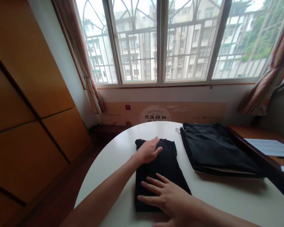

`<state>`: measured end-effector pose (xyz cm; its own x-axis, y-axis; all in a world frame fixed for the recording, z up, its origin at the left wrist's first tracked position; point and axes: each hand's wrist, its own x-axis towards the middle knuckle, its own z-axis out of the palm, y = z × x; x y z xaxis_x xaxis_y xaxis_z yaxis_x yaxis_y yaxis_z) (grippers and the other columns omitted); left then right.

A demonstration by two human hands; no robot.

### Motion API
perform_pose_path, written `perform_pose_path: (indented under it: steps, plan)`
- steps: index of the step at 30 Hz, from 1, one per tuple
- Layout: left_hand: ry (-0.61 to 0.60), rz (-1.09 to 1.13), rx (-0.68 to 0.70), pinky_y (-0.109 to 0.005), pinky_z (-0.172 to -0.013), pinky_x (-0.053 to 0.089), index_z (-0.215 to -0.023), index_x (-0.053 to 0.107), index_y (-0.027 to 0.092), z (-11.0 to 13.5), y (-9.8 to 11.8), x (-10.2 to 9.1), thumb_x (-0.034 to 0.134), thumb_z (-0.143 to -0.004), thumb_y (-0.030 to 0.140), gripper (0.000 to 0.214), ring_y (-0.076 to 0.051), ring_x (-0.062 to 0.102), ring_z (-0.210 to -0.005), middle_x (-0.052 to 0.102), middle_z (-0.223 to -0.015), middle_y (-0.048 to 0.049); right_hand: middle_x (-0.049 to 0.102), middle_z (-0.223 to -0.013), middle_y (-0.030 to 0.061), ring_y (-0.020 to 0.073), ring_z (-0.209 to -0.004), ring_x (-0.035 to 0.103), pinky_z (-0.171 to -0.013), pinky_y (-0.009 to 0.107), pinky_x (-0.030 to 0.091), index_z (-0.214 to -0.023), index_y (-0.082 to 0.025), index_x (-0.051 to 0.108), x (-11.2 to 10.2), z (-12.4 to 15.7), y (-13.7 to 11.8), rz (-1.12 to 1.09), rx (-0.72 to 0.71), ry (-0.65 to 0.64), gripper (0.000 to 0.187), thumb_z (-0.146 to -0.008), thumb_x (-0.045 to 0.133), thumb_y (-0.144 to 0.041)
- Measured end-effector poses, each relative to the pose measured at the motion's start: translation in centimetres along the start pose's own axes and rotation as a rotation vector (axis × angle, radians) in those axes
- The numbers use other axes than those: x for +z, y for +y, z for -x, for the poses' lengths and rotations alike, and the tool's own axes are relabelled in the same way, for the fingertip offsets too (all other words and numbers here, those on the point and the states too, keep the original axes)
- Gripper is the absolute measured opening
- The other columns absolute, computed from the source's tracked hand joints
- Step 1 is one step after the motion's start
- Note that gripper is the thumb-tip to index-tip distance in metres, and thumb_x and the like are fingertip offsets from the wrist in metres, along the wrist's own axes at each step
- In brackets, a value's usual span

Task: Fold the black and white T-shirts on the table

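A folded black garment (pixel 164 164) lies on a round white table (pixel 227 195), in front of me. My left hand (pixel 148 150) rests flat on its far end, fingers stretched out and together. Lying flat on the near end is my right hand (pixel 167 194), fingers spread and pointing left. Neither hand grips anything.
A second, larger folded dark garment (pixel 215 148) lies on the table to the right. A wooden desk with papers (pixel 269 146) abuts the right side. Wooden cabinet doors (pixel 26 110) fill the left. A barred window (pixel 161 41) with curtains is ahead.
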<state>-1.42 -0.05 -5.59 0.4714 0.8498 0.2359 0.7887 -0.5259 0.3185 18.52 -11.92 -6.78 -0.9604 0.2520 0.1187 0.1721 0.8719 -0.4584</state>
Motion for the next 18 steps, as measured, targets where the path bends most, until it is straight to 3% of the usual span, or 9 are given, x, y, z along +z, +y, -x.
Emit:
perform_pose_path:
  steps: [3,5,9,14,18]
  plan:
    - [-0.238,0.093,0.206,-0.056,-0.131,0.016,-0.166,0.034,0.035,2.3,2.0,0.5,0.044,-0.107,0.057,0.065,-0.031,0.023,-0.161,0.026,-0.173,-0.0043,0.031,-0.172,0.0079,0.0348,-0.156,0.035,-0.128,0.058,0.023,-0.166,-0.04,0.034,1.2,-0.4,0.9,0.118,-0.046,0.059,0.071,-0.101,0.065,-0.042]
    - [-0.307,0.092,0.227,-0.063,-0.129,0.009,-0.166,0.034,0.038,3.0,2.4,1.0,0.039,-0.109,0.056,0.06,-0.032,0.018,-0.162,0.025,-0.173,-0.0026,0.034,-0.171,0.0073,0.0317,-0.155,0.038,-0.128,0.054,0.025,-0.165,-0.04,0.036,2.0,-0.7,1.6,0.211,-0.07,0.082,0.063,-0.106,0.058,-0.036]
    - [-0.286,0.029,0.156,-0.059,-0.13,0.011,-0.166,0.035,0.031,2.2,1.1,1.2,0.032,-0.111,0.053,0.059,-0.028,0.018,-0.162,0.023,-0.173,-0.0057,0.034,-0.171,0.0056,0.0293,-0.156,0.037,-0.128,0.052,0.028,-0.166,-0.04,0.03,3.8,-0.9,2.8,0.37,-0.096,0.112,0.059,-0.111,0.05,-0.04]
    - [-0.258,-0.025,0.095,-0.053,-0.131,0.012,-0.167,0.033,0.03,0.4,-1.7,0.8,0.029,-0.111,0.053,0.061,-0.025,0.02,-0.162,0.024,-0.173,-0.0067,0.043,-0.166,0.0033,0.0276,-0.15,0.047,-0.122,0.049,0.042,-0.167,-0.04,0.027,6.2,-1.2,4.6,0.532,-0.139,0.229,0.059,-0.112,0.047,-0.046]
    - [-0.226,-0.063,0.043,-0.049,-0.131,0.016,-0.166,0.036,0.023,-0.5,-3.3,0.6,0.032,-0.109,0.053,0.064,-0.027,0.024,-0.161,0.026,-0.173,-0.0095,0.044,-0.165,0.0029,0.0265,-0.148,0.05,-0.12,0.046,0.045,-0.167,-0.039,0.026,6.8,-1.3,5.3,0.605,-0.176,0.272,0.06,-0.112,0.047,-0.047]
